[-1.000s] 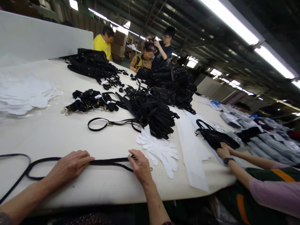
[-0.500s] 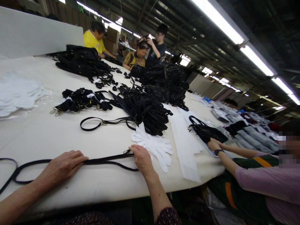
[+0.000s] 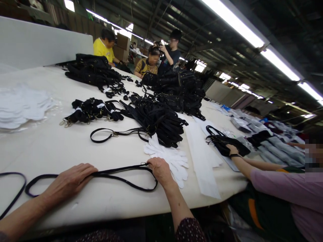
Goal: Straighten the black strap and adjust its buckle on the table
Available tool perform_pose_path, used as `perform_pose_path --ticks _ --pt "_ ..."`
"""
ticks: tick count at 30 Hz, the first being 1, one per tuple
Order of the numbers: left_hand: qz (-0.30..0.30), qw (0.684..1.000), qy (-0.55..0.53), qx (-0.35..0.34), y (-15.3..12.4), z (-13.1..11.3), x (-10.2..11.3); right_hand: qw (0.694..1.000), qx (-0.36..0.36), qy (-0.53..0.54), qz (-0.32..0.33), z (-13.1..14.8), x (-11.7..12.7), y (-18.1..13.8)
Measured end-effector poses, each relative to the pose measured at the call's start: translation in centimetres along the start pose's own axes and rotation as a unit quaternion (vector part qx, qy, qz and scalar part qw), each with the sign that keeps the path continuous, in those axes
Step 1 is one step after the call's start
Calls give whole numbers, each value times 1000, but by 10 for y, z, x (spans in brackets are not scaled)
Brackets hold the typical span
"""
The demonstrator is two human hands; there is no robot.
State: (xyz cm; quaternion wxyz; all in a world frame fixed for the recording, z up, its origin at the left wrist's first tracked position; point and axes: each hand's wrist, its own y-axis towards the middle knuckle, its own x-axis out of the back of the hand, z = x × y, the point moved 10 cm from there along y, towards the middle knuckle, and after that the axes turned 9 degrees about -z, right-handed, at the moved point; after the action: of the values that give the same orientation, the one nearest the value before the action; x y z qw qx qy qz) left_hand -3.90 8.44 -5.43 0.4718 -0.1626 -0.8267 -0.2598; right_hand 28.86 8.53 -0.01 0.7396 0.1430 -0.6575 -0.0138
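Note:
A long, thin black strap (image 3: 126, 182) lies looped along the front of the table. My left hand (image 3: 73, 178) rests over its middle, fingers together and closed on the strands; the fingertips' undersides are hidden. At the strap's right end, my right hand (image 3: 160, 170) pinches it beside a small metal clasp (image 3: 143, 164). Between the hands, one strand runs straight and another bows toward the table's front edge. Just behind my right hand lie white gloves (image 3: 174, 161), spread flat. Another black strap (image 3: 101, 141) with a metal buckle curls farther back.
A heap of black straps (image 3: 158, 124) fills the table's middle, with piled black bags (image 3: 176, 87) behind. Bundled straps (image 3: 93, 109) and white gloves (image 3: 22, 106) lie at left. White sheets (image 3: 202, 164) are at right, where a co-worker's hand (image 3: 232, 150) touches a black bag (image 3: 227, 143).
My right hand has shifted slightly right along with the strap's end, and the front strand now shows a rounder bend. My left hand keeps its place on the strap. The view has tilted slightly.

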Motion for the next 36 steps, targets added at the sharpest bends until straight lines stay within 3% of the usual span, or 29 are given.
perform_pose_path --ticks 6,14,19,22,29,33,36 --pt "-4 1000 11 10 -2 9 -3 999 -39 17 2 -10 8 -17" --pt "6 999 27 18 -5 19 -11 991 -64 118 15 -20 10 -28" --pt "5 999 33 22 -6 20 -13 982 -105 157 -1 -34 24 -47" --pt "3 999 30 18 -6 19 -12 975 -101 198 -6 -30 30 -64" --pt "-2 999 27 19 -5 19 -10 984 -79 153 36 -21 18 -90" --pt "-4 999 33 11 -3 13 -7 981 -98 169 17 -21 28 -91" --pt "3 1000 28 10 0 6 -3 980 -76 184 -7 2 33 -82"
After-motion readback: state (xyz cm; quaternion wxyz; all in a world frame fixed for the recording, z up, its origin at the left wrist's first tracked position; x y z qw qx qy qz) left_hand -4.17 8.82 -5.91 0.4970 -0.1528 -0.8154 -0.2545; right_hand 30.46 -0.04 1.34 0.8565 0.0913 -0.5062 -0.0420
